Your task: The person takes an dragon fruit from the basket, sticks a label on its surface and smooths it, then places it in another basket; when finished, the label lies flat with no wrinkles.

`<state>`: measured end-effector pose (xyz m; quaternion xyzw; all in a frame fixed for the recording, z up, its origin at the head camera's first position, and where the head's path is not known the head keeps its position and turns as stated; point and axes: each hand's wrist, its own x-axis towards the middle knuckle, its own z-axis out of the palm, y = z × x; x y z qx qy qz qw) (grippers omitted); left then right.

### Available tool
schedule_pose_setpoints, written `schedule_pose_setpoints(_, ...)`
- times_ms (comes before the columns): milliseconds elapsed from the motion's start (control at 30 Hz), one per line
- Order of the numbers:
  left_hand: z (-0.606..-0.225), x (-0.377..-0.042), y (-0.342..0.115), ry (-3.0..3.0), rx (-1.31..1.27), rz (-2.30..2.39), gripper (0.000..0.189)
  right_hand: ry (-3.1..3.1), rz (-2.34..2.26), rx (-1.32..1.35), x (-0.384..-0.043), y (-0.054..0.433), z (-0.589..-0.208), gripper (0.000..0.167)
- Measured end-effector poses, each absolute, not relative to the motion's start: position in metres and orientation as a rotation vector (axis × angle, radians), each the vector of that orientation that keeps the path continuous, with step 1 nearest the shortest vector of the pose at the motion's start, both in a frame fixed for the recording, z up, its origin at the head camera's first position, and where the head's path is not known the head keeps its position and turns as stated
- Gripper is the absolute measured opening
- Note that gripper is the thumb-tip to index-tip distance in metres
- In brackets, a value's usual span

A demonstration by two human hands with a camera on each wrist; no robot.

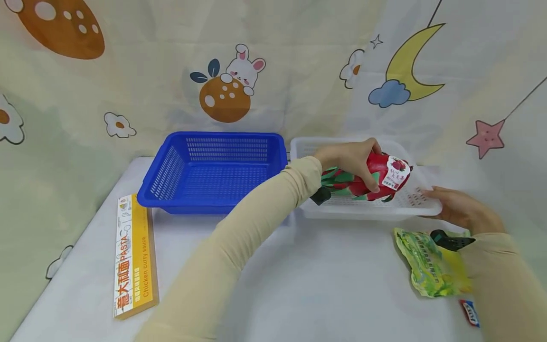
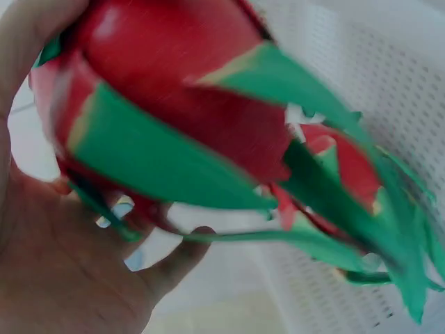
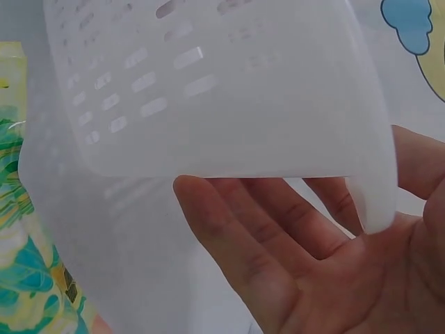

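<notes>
My left hand grips a red dragon fruit with green scales and a white sticker, above the white basket. In the left wrist view, the held fruit fills much of the picture, its scales blurred. A second dragon fruit lies in the basket beyond it, partly covered by the held one. My right hand holds the basket's right end. In the right wrist view, its fingers reach under the basket's bottom, with the rim near the palm. A shadow shows below this end.
Left of the white basket stands a blue basket. A yellow pasta box lies at the table's left side. Near the right forearm are a green-yellow packet and a small red-blue wrapper. A patterned cloth hangs behind.
</notes>
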<state>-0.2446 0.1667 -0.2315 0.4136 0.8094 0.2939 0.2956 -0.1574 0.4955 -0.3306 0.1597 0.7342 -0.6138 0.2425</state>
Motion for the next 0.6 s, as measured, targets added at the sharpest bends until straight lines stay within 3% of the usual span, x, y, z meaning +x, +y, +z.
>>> schedule_pose_setpoints(333,-0.257,-0.268,0.170,2.254,1.000,0.493,0.080,2.046,-1.628,0.319,-0.173,0.471,-0.330,0.068)
schedule_pose_setpoints(600,-0.276,-0.280,0.162,2.295,0.891,0.312,0.085,2.037,-1.689,0.238,-0.177,0.466,-0.332,0.040)
